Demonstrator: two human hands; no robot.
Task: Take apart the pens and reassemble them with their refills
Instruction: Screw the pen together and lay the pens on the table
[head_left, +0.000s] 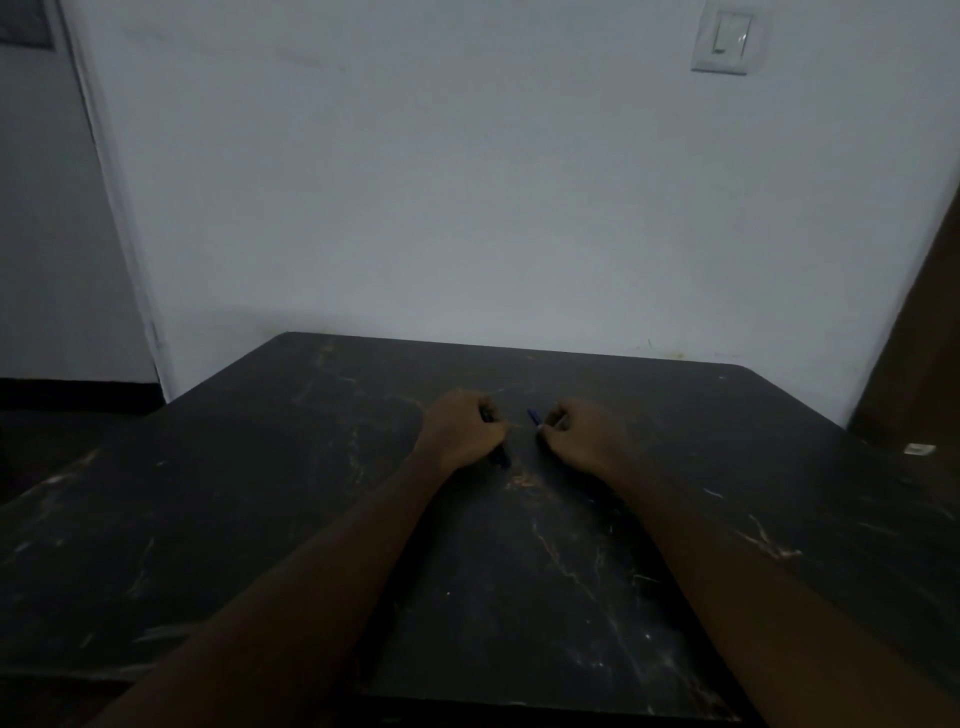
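Both of my hands rest as fists on the dark marble-patterned table (519, 571), a short gap between them. My left hand (462, 434) is closed around a dark pen (501, 457); its ends poke out above and below the fist. My right hand (576, 436) grips a pen part with a blue end (533, 417) that sticks out toward the left hand. The dim light hides finer detail of both pieces.
A small white object (918, 449) lies near the table's right edge. A pale wall (467, 208) rises right behind the table, with a light switch (727, 41) at the upper right. A brown door or panel (924, 338) stands at the right.
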